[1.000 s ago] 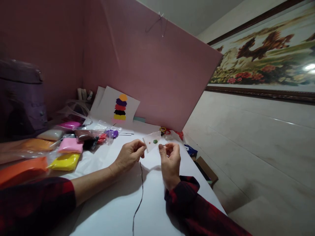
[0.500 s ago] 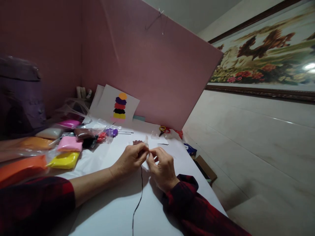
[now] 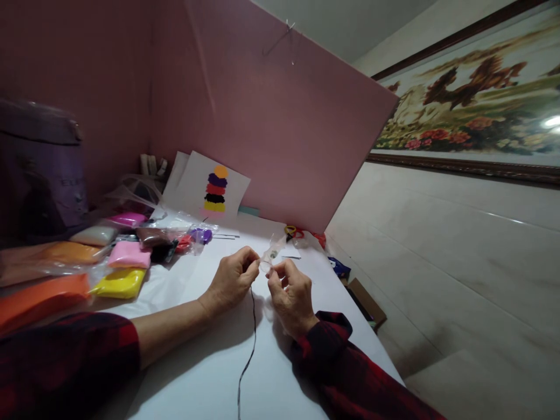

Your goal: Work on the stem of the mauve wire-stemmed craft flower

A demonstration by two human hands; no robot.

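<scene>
A small clear plastic bag (image 3: 272, 252) with a dark greenish spot on or in it is stretched between my two hands over the white tabletop. My left hand (image 3: 231, 275) pinches its left edge between thumb and fingertips. On the opposite side, my right hand (image 3: 291, 296) grips the lower edge with bent fingers. A thin dark cord (image 3: 254, 335) runs from beneath my left hand toward the near edge; whether that hand also holds it is hidden.
Bags of coloured clay, among them a yellow one (image 3: 120, 283) and a pink one (image 3: 129, 255), lie left. Behind stands a paper with painted colour bands (image 3: 215, 190). Scissors (image 3: 295, 232) and thin tools (image 3: 226, 236) lie at the back. A pink panel (image 3: 262, 116) rises behind.
My hands have moved slightly apart, spreading the clear bag between them. The brown crumbly piece seen behind my left hand is now out of sight. The view has shifted a little.
</scene>
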